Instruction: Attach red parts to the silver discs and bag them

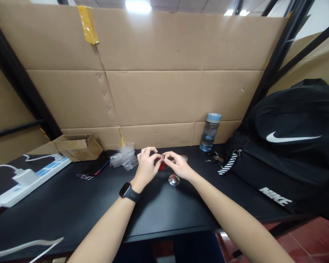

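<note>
My left hand [146, 164], with a dark smartwatch [128, 192] on the wrist, is closed in a pinch over the middle of the table. My right hand [178, 165] pinches from the other side, its fingertips almost meeting the left ones. Between them is a red cord [162, 166], its loops hanging just below the fingers. Exactly how each fingertip grips it is too small to make out. Under my right hand lies a shiny round metal disc [174, 180] with red cord at its raised centre. Another metal disc [184, 158], partly hidden, lies behind that hand.
Left of my hands are clear plastic bags [124, 157], a red-and-blue pen [102, 167], a small cardboard box [78, 148] and a white power strip [33, 186]. To the right stand a water bottle [210, 132], keys [218, 157] and a black backpack [287, 157]. Cardboard [153, 98] walls the back.
</note>
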A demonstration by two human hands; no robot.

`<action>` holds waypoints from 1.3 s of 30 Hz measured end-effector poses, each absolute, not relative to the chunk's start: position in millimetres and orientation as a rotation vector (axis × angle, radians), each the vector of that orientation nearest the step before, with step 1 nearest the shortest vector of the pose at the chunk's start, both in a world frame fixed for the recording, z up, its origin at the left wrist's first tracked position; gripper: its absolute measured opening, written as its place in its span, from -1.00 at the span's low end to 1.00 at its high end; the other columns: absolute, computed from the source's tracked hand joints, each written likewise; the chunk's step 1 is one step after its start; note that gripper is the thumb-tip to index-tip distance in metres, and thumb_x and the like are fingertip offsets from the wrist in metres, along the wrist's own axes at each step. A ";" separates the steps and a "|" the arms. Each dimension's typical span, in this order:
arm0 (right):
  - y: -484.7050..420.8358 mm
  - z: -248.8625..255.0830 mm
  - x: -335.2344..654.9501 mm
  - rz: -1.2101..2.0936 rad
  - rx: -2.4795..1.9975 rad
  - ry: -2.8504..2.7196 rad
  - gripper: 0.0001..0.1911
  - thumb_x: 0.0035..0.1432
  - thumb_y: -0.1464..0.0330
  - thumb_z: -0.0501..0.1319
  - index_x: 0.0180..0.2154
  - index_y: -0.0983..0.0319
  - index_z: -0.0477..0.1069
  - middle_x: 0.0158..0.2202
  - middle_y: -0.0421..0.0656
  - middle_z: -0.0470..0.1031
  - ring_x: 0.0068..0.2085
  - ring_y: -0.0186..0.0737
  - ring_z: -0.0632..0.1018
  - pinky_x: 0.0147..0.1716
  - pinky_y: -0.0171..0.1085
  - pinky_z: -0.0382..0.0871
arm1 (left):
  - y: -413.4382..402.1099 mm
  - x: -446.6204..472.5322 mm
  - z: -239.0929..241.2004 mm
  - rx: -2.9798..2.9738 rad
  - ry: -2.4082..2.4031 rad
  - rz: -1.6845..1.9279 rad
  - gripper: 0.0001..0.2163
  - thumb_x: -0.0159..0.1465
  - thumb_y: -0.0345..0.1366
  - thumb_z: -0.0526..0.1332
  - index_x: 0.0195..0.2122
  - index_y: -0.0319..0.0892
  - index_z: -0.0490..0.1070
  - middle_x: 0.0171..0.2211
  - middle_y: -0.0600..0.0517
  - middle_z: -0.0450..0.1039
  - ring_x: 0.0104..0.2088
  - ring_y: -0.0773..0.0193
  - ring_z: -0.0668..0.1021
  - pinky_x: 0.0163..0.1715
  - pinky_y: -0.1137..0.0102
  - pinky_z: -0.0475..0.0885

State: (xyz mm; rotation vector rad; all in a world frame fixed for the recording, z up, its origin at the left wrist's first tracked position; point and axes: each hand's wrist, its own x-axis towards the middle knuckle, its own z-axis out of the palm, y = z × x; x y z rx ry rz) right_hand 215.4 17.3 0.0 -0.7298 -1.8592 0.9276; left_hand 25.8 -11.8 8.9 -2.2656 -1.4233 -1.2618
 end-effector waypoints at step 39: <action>16.4 22.8 256.1 0.568 -0.986 -2.670 -0.76 0.04 0.33 0.43 -0.19 0.18 0.60 -0.29 -0.18 0.54 -0.33 -0.25 0.51 -0.32 -0.32 0.33 | 14.8 -63.4 -4.8 -2.623 -1.969 -0.221 -0.69 0.24 -0.22 0.24 0.00 -0.04 0.55 0.03 -0.10 0.60 0.03 0.02 0.61 0.08 0.24 0.42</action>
